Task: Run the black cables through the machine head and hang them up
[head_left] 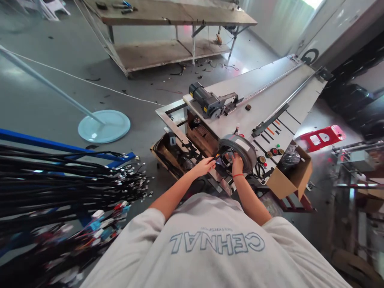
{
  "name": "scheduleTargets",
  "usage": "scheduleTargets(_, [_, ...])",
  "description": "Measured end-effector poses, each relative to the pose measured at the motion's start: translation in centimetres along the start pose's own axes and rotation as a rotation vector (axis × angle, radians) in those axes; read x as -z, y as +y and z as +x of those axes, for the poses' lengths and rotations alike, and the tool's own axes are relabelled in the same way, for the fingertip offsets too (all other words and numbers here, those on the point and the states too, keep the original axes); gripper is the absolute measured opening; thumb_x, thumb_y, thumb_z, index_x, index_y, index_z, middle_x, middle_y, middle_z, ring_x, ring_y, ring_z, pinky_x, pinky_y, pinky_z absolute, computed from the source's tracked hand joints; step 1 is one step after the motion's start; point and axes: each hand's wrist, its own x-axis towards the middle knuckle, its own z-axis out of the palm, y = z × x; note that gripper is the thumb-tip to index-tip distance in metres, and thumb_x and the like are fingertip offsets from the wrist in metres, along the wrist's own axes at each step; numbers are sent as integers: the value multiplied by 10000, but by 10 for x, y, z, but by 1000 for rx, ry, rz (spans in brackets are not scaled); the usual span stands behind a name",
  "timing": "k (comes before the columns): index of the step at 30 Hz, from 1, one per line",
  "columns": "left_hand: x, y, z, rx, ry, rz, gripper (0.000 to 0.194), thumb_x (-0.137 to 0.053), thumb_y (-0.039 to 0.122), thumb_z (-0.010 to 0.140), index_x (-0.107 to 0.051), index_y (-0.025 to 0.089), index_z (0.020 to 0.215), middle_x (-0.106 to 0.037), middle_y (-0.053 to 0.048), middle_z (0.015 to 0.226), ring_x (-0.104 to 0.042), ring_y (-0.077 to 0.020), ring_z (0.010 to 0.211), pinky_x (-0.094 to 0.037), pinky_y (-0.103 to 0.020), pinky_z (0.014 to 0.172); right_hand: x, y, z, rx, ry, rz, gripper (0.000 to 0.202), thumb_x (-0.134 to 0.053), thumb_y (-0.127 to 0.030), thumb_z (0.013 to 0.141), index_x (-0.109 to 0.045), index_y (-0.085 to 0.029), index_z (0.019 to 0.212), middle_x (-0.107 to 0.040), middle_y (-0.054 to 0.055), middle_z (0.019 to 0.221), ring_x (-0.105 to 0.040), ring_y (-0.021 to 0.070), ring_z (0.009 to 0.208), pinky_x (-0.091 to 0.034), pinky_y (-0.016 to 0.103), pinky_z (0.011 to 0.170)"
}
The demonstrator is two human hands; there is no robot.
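Observation:
My left hand [205, 166] is closed around a dark wire bundle [217, 157], just left of a grey ring-shaped wheel [251, 152]. A little orange shows on the bundle near my fingers. My right hand [237, 164] reaches into the opening of this wheel, fingers bent; what they hold, if anything, is hidden. Small dark parts sit inside the ring beside those fingers, too small to name. The wheel stands at the near end of a long metal-topped bench [264, 94].
A motor unit [207, 100] stands on the bench beyond the wheel. Tape rolls [274, 151] lie at its right edge, above a cardboard box [282, 182]. Bundled black cables [75, 180] hang on a blue rack at left. A round stand base [104, 126] rests on the floor.

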Motion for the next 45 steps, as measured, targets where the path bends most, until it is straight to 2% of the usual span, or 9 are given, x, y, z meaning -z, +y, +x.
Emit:
scheduleTargets(3, [-10,13,30,-152,71,280,270,-409,344,878,-543,148,749,-532,12,644,-455,-91,554,-364,-206,531,7,2,-20,126,54,-324,276,-564,-328,778,-592,-175,1006,-563,154,1191,-460,292,1188,-345,465,994])
scheduleTargets(6, [-9,25,40,-225,76,422,299,-363,322,887,-540,157,712,-568,1,646,-493,-116,599,-390,-231,612,7,2,-24,109,-14,-579,219,-653,-297,717,-616,-157,880,-581,175,1156,-460,318,1176,-335,477,987])
scheduleTargets(12, [-4,32,24,-306,72,512,340,-351,355,899,-559,157,717,-586,0,660,-511,-125,612,-393,-240,668,22,13,-18,266,-136,-336,102,-568,-279,763,-534,-202,705,-623,91,1038,-575,212,967,-434,363,885])
scheduleTargets(17, [-9,24,10,-342,99,517,343,-345,364,918,-599,137,876,-600,0,660,-528,-119,585,-394,-221,617,27,16,-32,91,-186,-32,162,-549,-324,756,-422,-235,804,-578,4,794,-589,162,644,-501,317,653])
scheduleTargets(22, [-10,0,1,-289,59,673,372,-367,341,926,-586,133,1144,-663,-41,717,-610,-154,650,-427,-223,635,22,-16,-39,246,-90,-33,136,-556,-253,782,-423,-256,810,-592,23,859,-588,175,793,-470,354,849])
scheduleTargets(29, [-14,-19,0,-273,82,830,413,-371,329,931,-567,118,1226,-708,-122,928,-666,-212,824,-473,-279,768,22,-32,-13,435,-419,-174,390,-523,-188,772,-483,-213,1160,-503,108,1280,-601,189,988,-374,411,1017])
scheduleTargets(37, [-35,-18,-17,-245,249,876,378,-432,374,914,-581,173,1197,-697,-92,984,-652,-210,870,-486,-308,818,13,-30,-9,498,-408,-480,238,-452,-233,875,-575,-204,1076,-614,95,1049,-575,221,1001,-385,404,986])
scheduleTargets(42, [-68,-4,28,-358,419,1052,413,-468,233,872,-515,70,1249,-530,-192,1297,-433,-291,1262,-315,-438,1066,48,-79,-38,602,-428,-210,265,-570,-278,822,-611,-279,1085,-525,72,1282,-468,254,1204,-361,450,1030])
scheduleTargets(45, [-82,17,74,-276,325,1103,339,-509,202,837,-614,32,1111,-596,-226,1198,-486,-331,1210,-325,-471,1051,94,-89,-28,471,-155,-48,226,-589,-342,822,-630,-294,1039,-556,67,1231,-486,252,1176,-394,441,996])
